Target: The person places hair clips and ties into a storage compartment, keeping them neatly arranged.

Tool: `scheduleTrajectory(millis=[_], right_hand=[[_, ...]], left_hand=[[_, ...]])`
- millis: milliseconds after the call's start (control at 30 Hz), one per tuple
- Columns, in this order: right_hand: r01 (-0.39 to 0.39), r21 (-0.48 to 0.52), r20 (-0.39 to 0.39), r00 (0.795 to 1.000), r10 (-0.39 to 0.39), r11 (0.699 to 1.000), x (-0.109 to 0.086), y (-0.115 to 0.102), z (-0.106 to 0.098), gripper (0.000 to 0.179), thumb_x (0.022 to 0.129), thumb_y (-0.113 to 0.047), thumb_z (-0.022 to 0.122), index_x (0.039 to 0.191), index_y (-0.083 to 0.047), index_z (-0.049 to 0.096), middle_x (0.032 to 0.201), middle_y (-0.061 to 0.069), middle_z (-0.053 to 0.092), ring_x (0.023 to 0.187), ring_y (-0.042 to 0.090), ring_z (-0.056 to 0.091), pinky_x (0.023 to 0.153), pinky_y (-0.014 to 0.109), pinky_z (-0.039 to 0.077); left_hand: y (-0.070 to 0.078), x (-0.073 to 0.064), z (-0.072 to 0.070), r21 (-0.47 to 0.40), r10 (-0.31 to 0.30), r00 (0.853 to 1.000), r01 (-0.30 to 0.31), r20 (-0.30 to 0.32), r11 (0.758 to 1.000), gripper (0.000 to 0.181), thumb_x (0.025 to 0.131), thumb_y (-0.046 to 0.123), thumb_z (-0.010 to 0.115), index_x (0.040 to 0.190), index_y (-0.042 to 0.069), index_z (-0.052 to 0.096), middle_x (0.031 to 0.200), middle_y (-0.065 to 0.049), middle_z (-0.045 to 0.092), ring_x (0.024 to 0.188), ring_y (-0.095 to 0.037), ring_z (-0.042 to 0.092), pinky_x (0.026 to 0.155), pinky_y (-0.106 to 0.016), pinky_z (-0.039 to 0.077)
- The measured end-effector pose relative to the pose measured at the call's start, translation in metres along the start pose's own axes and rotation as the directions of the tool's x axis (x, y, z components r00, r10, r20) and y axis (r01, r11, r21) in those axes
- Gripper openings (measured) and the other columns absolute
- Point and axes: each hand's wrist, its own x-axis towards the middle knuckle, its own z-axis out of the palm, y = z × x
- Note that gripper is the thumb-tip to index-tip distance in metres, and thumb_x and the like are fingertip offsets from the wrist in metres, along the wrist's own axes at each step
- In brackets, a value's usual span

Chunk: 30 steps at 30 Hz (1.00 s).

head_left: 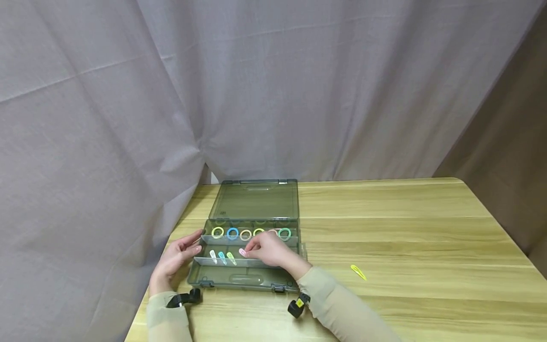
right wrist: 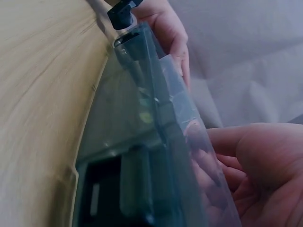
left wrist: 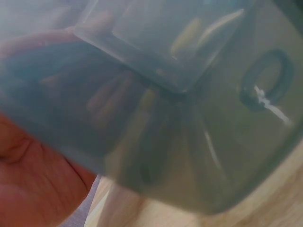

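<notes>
A translucent grey-green storage box (head_left: 201, 275) stands with its lid (head_left: 256, 202) tilted back. My right hand (head_left: 267, 248) pinches a pink hair clip (head_left: 242, 252) at the box's front divider (head_left: 256, 262). White (head_left: 213, 257), teal (head_left: 222, 258) and light green hair clips (head_left: 231, 258) sit in a row along that divider. Behind them are several coloured rings, among them a blue ring (head_left: 232, 233) and a green ring (head_left: 284, 233); my right hand partly covers one. At the box's left side, my left hand (head_left: 173, 259) rests with extended fingers against the edge.
A yellow hair clip (head_left: 358, 272) lies on the wooden table (head_left: 406, 228) to the right of the box. A grey curtain (head_left: 273, 95) hangs behind and along the left side. Black cameras are strapped to both wrists.
</notes>
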Motion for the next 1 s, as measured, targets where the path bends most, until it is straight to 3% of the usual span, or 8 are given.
scheduleTrajectory(millis=[233, 500, 767, 1000], right_hand=[[-0.072, -0.045, 0.005, 0.997, 0.072, 0.996, 0.005, -0.001, 0.007, 0.014, 0.095, -0.029, 0.084, 0.088, -0.017, 0.084, 0.081, -0.013, 0.076, 0.073, 0.001, 0.061, 0.073, 0.024, 0.054], [-0.091, -0.081, -0.007, 0.996, 0.091, 0.993, 0.007, 0.000, 0.009, 0.018, 0.096, -0.031, 0.083, 0.083, -0.019, 0.084, 0.081, -0.013, 0.075, 0.073, 0.003, 0.060, 0.074, 0.026, 0.053], [-0.085, -0.148, 0.020, 0.996, 0.089, 0.985, 0.013, -0.003, 0.013, 0.020, 0.096, -0.028, 0.082, 0.080, -0.018, 0.084, 0.083, -0.011, 0.076, 0.073, 0.004, 0.063, 0.078, 0.027, 0.055], [-0.117, -0.187, 0.001, 0.993, 0.119, 0.975, 0.018, -0.007, 0.018, 0.027, 0.095, -0.029, 0.081, 0.071, -0.018, 0.082, 0.073, -0.013, 0.073, 0.066, 0.004, 0.058, 0.078, 0.027, 0.056]], left_hand=[[-0.001, 0.001, 0.001, 0.005, 0.009, 1.000, -0.009, -0.001, 1.000, 0.060, 0.102, -0.002, 0.066, 0.156, -0.013, 0.041, 0.161, -0.029, 0.040, 0.140, -0.023, 0.052, 0.104, -0.015, 0.045], [-0.001, 0.003, 0.001, 0.016, 0.013, 1.000, -0.013, 0.002, 1.000, 0.060, 0.103, -0.001, 0.065, 0.156, -0.013, 0.042, 0.162, -0.029, 0.039, 0.144, -0.043, 0.042, 0.104, -0.014, 0.044], [0.000, 0.003, 0.000, 0.011, 0.002, 1.000, -0.002, -0.003, 1.000, 0.061, 0.103, 0.002, 0.067, 0.157, -0.012, 0.042, 0.162, -0.028, 0.040, 0.147, -0.046, 0.038, 0.104, -0.015, 0.044], [0.000, 0.003, -0.001, 0.001, -0.002, 1.000, 0.002, 0.001, 1.000, 0.061, 0.103, 0.000, 0.065, 0.157, -0.013, 0.041, 0.163, -0.029, 0.038, 0.148, -0.049, 0.038, 0.103, -0.015, 0.045]])
